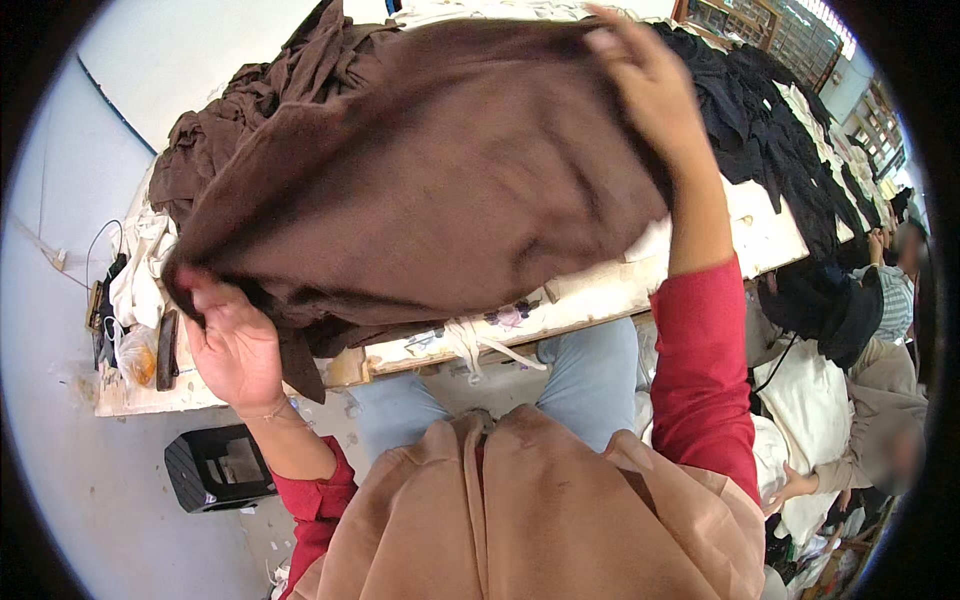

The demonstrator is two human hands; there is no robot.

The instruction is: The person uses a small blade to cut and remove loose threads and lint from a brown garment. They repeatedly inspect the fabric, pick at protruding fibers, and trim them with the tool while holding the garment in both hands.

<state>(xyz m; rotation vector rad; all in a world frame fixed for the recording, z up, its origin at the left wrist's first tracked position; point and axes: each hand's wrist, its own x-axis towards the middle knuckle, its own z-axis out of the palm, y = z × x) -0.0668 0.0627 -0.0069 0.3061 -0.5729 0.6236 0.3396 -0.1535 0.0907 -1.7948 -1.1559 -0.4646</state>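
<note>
A dark brown cloth (430,190) is stretched between my two hands above the work table (750,215), blurred a little by motion. My left hand (230,345), palm up, has its fingers curled at the cloth's lower left corner, gripping it. My right hand (650,95) holds the upper right edge, thumb and fingers on the fabric. A crumpled heap of brown fabric (210,140) lies behind at the left, and a pile of black fabric (725,100) lies at the right. A white cord (470,345) hangs over the table's front edge.
White cloths (140,275), a plastic bag (135,355) and small dark items sit at the table's left end. A black crate (220,470) stands on the floor below. At the right, two people (890,290) (860,420) handle black and white fabric.
</note>
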